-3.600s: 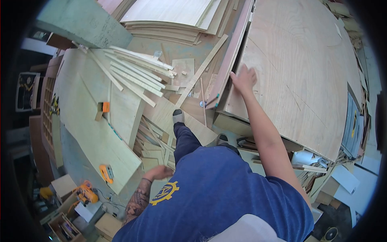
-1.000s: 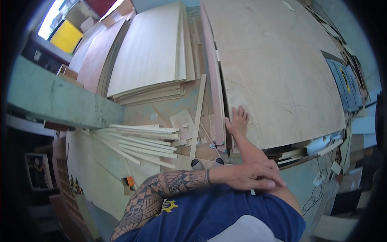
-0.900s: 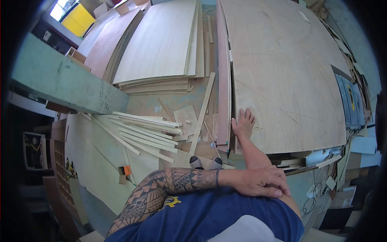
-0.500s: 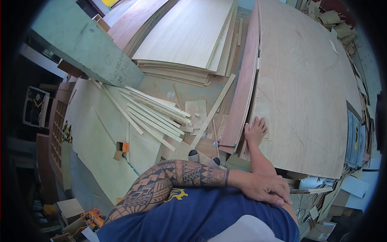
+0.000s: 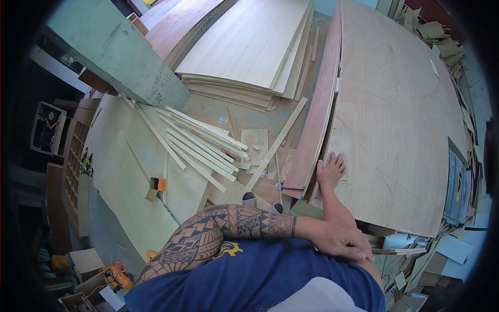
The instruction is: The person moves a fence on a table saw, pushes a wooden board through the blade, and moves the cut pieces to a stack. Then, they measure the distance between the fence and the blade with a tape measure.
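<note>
Right hand (image 5: 331,170) on the panel (image 5: 384,119), left hand (image 5: 343,243) on the right arm

Nearest, the left hand lies across the right arm near the elbow, fingers loosely bent; I cannot tell whether it grips. Beyond it, the right hand rests flat, fingers spread wide, at the near left part of the panel, thumb by the edge. Neither hand shows anything picked up. This looks like a leaning pause; moving the panel would call for bringing the left hand off the arm and both hands to its edges.

A pink sheet (image 5: 307,156) runs along the panel's left side, a dark gap between them, which could pinch fingers. Just ahead of the feet (image 5: 249,199), a long batten (image 5: 277,143) and offcuts (image 5: 254,139) clutter the way.

To the left, an orange-sided box (image 5: 161,185) sits on a pale sheet (image 5: 119,182), with strips (image 5: 202,155) fanned across its far part. Farther off are the stack (image 5: 244,41) of sheets and a pillar (image 5: 117,47) blocking the left.
</note>
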A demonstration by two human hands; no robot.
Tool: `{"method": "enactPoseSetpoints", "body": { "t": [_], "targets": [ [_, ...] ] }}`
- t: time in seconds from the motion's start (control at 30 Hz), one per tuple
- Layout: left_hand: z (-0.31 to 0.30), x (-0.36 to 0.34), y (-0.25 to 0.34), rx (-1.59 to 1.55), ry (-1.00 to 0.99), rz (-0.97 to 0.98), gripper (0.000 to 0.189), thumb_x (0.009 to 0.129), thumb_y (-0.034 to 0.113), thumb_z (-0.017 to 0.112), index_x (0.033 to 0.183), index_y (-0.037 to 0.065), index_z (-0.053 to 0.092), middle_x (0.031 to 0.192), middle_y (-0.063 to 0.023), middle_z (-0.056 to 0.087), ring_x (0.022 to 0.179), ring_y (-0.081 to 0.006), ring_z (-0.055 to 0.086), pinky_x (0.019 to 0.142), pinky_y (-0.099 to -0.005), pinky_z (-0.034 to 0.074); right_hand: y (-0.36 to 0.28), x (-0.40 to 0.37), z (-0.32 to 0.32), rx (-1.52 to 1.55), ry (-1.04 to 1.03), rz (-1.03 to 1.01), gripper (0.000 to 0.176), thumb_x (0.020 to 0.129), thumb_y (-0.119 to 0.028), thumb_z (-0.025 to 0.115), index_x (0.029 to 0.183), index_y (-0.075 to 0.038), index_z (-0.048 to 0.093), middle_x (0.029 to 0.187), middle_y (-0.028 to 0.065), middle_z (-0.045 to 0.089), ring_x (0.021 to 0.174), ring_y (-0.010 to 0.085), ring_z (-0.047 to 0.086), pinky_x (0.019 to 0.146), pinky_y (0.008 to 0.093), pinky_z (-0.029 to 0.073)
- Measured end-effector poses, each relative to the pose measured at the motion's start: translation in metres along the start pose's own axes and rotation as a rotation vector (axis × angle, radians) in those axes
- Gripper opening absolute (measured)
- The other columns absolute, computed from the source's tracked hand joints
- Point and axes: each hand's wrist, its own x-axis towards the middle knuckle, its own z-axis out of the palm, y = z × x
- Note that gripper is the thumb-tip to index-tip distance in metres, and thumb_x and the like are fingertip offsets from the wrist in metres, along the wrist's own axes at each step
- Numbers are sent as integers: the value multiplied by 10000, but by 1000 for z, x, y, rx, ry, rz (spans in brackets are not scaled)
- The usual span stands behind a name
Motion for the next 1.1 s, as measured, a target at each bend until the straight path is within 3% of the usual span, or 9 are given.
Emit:
{"method": "enactPoseSetpoints", "body": {
  "t": [0.33,0.53,0.63,0.7,0.83,0.93,1.0,1.03,1.1],
  "targets": [
    [-12,-13,-11,-74,-45,-140,513,1150,381,363,1438,22,589,1457,-167,598,1421,-312,494,1212,-454,317,-2,0,-8,20,-23,30,708,895,-428,683,1495,-112,480,1591,208,371,1471,395,343,1236,579,222],
    [-16,-13,-5,329,2,-304,524,1143,423,366,1466,73,585,1483,-133,596,1456,-310,465,1233,-583,206,-1,0,-7,40,-27,29,713,892,-418,686,1499,-112,472,1595,207,364,1474,395,335,1241,579,210],
    [-3,4,8,169,-95,-201,522,1136,426,387,1476,78,578,1510,-133,576,1480,-313,441,1244,-591,180,-1,0,-8,43,-26,26,714,891,-416,684,1502,-115,468,1600,207,356,1479,395,329,1242,581,205],
    [4,8,13,-113,-131,-60,528,1129,434,408,1482,77,572,1527,-131,561,1498,-316,418,1257,-594,149,-1,-1,-7,46,-24,28,715,890,-416,682,1502,-116,466,1602,208,353,1482,395,326,1243,581,203],
    [-3,-3,5,-34,-142,-145,538,1125,455,405,1489,94,568,1534,-133,552,1510,-317,400,1262,-603,134,-1,0,-7,35,-31,37,714,887,-424,680,1496,-113,474,1604,208,353,1482,396,325,1244,577,205],
    [-15,-25,-14,253,-118,-236,548,1124,477,388,1507,122,555,1579,-125,504,1518,-325,385,1259,-608,139,-1,0,-7,32,-35,49,717,888,-433,675,1499,-115,476,1608,204,352,1491,391,318,1250,573,200],
    [-19,-44,-24,548,22,-395,547,1122,472,394,1551,151,499,1578,-151,482,1497,-349,401,1252,-609,168,1,-1,-6,30,-33,57,721,889,-438,672,1504,-116,476,1610,202,351,1496,387,313,1254,571,197],
    [-20,-55,-30,541,12,-400,547,1122,472,394,1551,151,499,1578,-151,482,1497,-349,401,1252,-609,168,2,-1,-3,28,-31,56,731,888,-439,672,1513,-118,470,1616,198,346,1500,383,311,1257,570,194],
    [-18,-82,-45,912,162,-539,564,1107,474,431,1566,147,460,1538,-185,491,1460,-368,432,1231,-612,228,5,-2,0,27,-35,65,742,888,-440,671,1523,-119,464,1622,195,342,1503,378,309,1260,569,190]
  ]
}}
